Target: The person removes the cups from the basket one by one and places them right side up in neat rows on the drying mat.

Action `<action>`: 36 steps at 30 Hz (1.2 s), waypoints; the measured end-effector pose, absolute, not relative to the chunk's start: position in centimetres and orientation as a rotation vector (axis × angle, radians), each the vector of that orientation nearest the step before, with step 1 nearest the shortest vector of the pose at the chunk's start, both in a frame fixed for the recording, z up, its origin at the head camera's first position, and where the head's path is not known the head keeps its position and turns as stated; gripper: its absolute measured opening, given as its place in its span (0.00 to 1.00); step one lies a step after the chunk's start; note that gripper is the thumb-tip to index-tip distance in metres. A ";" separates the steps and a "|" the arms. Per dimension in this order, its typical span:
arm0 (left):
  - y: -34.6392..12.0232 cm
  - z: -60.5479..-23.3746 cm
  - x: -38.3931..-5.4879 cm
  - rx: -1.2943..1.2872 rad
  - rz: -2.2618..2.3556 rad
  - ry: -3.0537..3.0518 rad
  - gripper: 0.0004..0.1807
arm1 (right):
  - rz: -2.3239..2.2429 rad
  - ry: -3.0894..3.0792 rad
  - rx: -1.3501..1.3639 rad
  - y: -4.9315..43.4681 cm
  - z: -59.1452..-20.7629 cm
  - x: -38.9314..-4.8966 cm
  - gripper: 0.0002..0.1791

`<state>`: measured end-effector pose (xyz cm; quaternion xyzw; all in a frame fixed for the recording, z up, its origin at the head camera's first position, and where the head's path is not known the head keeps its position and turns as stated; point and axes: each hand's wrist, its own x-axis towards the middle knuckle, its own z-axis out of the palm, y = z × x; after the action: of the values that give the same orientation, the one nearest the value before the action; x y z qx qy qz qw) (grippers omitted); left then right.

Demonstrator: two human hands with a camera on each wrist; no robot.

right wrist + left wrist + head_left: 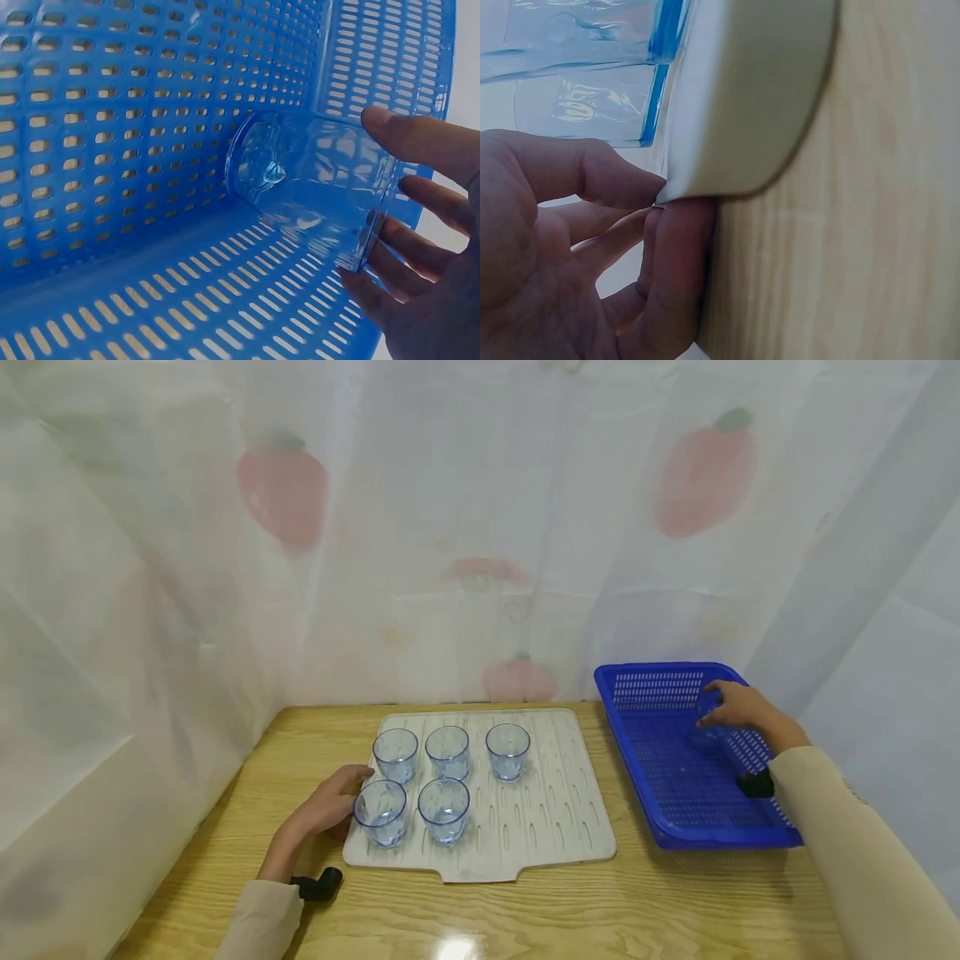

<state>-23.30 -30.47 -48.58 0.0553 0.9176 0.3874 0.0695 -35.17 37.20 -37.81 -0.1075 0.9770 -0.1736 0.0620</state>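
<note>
My right hand (738,706) reaches into the blue plastic basket (636,781) and holds a clear bluish glass tumbler (315,187) near its top. In the right wrist view the thumb is on one side of the rim, the fingers on the other. The tumbler's base is at the basket floor, close to a side wall. On the left, my left hand (326,802) pinches the edge of a white ridged draining board (540,835) between thumb and fingers. Several matching tumblers stand upright on the board, three behind (507,752) and two in front (444,814).
The board and basket sit on a wood-grain table (390,914). A whitish curtain printed with strawberries (285,493) hangs behind the table and along its sides. A small black wrist device (318,885) is by the left sleeve.
</note>
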 end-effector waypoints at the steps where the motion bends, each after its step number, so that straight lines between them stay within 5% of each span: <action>1: -30.5 -48.6 -23.3 0.166 1.169 2.762 0.31 | -0.525 2.949 -0.327 37.2 -37.9 -35.2 0.45; 19: -30.5 -48.6 -23.3 0.154 1.168 2.764 0.31 | -0.907 2.685 -0.160 38.3 -40.3 -35.6 0.59; 36: -30.6 -48.7 -23.5 0.178 1.147 2.782 0.31 | -0.900 2.821 -0.184 37.3 -39.7 -34.8 0.56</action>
<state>-23.47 -30.60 -48.69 0.0589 0.9211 0.3796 0.0635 -34.81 37.26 -39.68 -0.0619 0.9472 -0.3023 0.0875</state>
